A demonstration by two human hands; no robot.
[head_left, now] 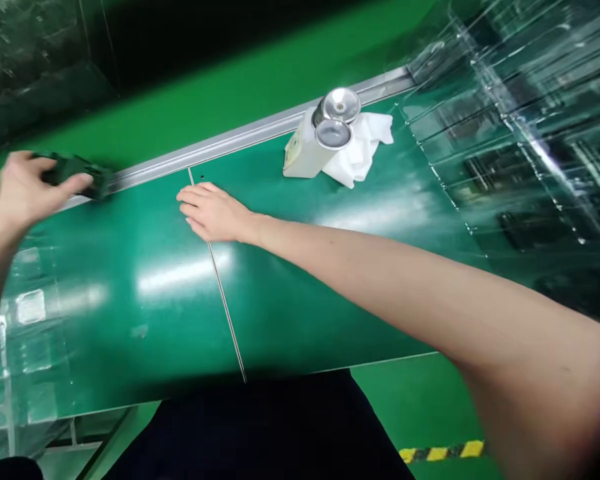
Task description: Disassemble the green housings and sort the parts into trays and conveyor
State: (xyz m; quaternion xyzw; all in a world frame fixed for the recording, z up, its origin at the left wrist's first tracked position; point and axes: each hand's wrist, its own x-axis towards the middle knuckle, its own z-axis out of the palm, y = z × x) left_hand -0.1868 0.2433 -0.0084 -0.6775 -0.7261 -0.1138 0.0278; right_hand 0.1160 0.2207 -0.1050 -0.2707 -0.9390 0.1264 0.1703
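Dark green part — blurred by motion and half covered, so its shape is hard to make out — sits at the upper left of the frame, at the far edge of the bench beside the metal rail. The left hand is closed on it, thumb across its top and the other fingers wrapped behind, out of sight; the forearm drops off the left edge of the picture. Clear plastic trays at the lower left are glare-washed and hard to read.

Toward the middle, the right hand lies flat, palm down on the bench, fingers together and stretched toward the left, straddling the thin seam between two green panels. It holds nothing, and is well apart from the dark part. Its arm runs back to the lower right corner, where it is cut off.

Further right, near the rail, a white can lies tipped with its metal cap toward the camera, touching a crumpled white cloth. Stacked clear trays fill the upper right — their contents only dark smears.
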